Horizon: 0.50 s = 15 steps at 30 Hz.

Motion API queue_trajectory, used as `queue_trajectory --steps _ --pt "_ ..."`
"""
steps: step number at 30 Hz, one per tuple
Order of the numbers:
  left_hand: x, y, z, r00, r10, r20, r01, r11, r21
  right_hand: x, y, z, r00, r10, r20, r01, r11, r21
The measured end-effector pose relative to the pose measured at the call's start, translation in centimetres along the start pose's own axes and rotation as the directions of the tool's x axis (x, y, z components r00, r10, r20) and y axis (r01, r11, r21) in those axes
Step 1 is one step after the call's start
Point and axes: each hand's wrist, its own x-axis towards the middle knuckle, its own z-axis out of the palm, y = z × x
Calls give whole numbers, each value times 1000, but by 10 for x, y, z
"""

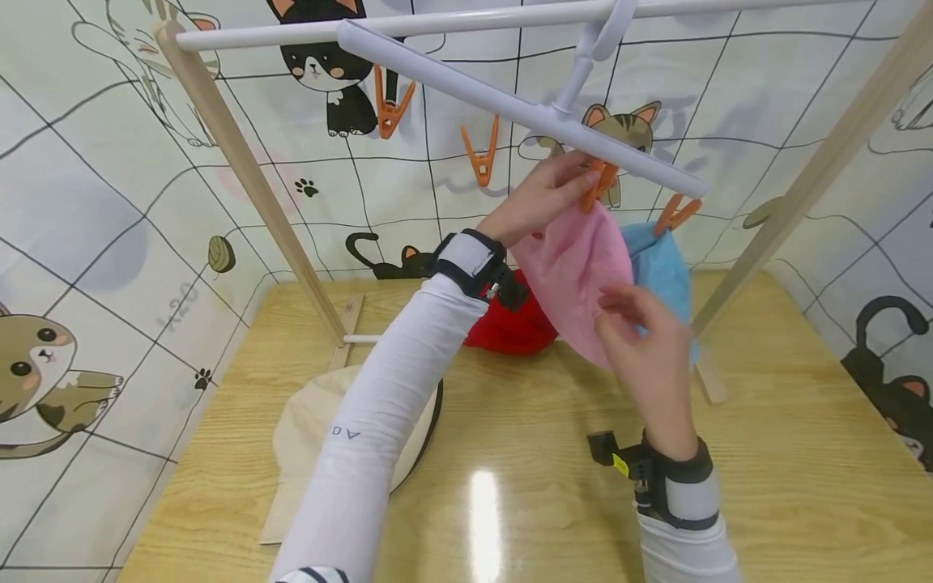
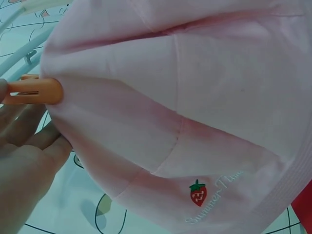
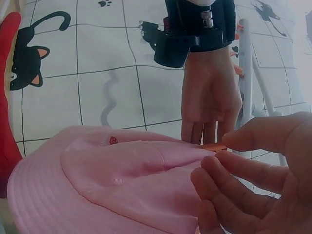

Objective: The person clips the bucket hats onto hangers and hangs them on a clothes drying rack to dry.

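A pink bucket hat (image 1: 576, 275) hangs at the white hanger, an orange clothespin (image 1: 599, 185) gripping the top of its crown. My left hand (image 1: 550, 194) pinches that clothespin just below the hanger bar (image 1: 503, 101). In the left wrist view, a small embroidered strawberry (image 2: 198, 193) and lettering show near the hat's brim. My right hand (image 1: 645, 348) is in front of the hat's lower right side, fingers loosely bent. In the right wrist view, its thumb and fingertips stand apart with nothing between them.
Right of the pink hat, a blue hat (image 1: 659, 259) hangs from another orange clothespin (image 1: 676, 214). Two more clothespins (image 1: 481, 154) are at the hanger's left. Behind lies a red hat (image 1: 517, 324); a cream hat (image 1: 309, 421) rests at left. Wooden posts (image 1: 251, 174) hold the white rail (image 1: 466, 20).
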Motion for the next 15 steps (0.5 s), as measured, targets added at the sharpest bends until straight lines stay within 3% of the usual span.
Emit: queue_trajectory --steps 6,15 --pt "-6 -5 -2 999 -34 -7 34 999 -3 -6 1 3 997 -64 31 64 998 -5" --pt "-17 -10 -8 997 -80 22 80 997 -1 -13 0 5 996 -69 61 72 996 -57"
